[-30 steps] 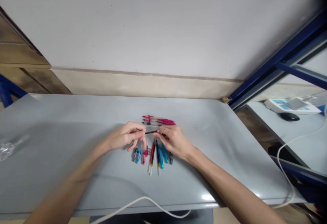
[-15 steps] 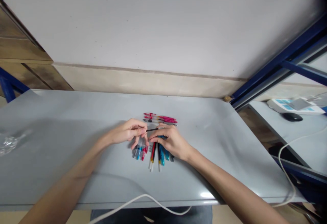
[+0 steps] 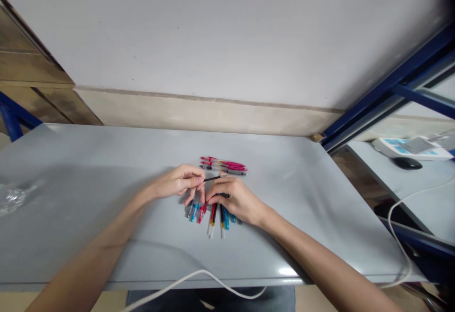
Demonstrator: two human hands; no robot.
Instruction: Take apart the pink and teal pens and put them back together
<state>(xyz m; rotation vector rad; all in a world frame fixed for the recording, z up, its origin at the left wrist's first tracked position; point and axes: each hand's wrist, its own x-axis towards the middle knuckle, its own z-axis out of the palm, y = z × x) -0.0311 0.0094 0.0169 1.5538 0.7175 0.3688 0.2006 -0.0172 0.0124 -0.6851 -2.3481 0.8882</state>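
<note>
With our left hand (image 3: 179,182) we pinch a thin dark refill (image 3: 212,178) between thumb and fingers; its free end points to the right. Our right hand (image 3: 237,199) is just beside it, its fingers curled narrow, and we cannot tell if it holds something. On the near side we have clear-bodied caps (image 3: 194,213) at left, more refills (image 3: 212,220) in the middle, and blue barrels (image 3: 226,220) at right, partly hidden by this hand. On the far side, red pens (image 3: 231,165) and a grey pen (image 3: 236,172) lie on the table (image 3: 88,222).
</note>
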